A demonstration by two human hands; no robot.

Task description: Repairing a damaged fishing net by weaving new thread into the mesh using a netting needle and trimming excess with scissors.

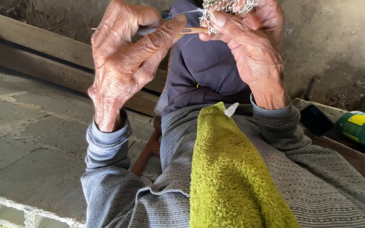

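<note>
My left hand [123,59] is raised at upper left, its fingers closed around a thin wooden netting needle [193,30] that points right. My right hand [254,55] is at upper right and pinches white net mesh [227,6] and a loop of thin white thread [208,19] right at the needle's tip. The two hands almost touch at the fingertips. Both wrists come out of grey striped sleeves. The upper part of the net is cut off by the frame's top edge.
A green towel [229,169] lies over my lap. Dark purple trousers [203,67] stretch ahead. At the right lie a dark phone [315,120] and a green and yellow can [364,128]. A wooden beam [34,40] runs along the concrete floor [30,139].
</note>
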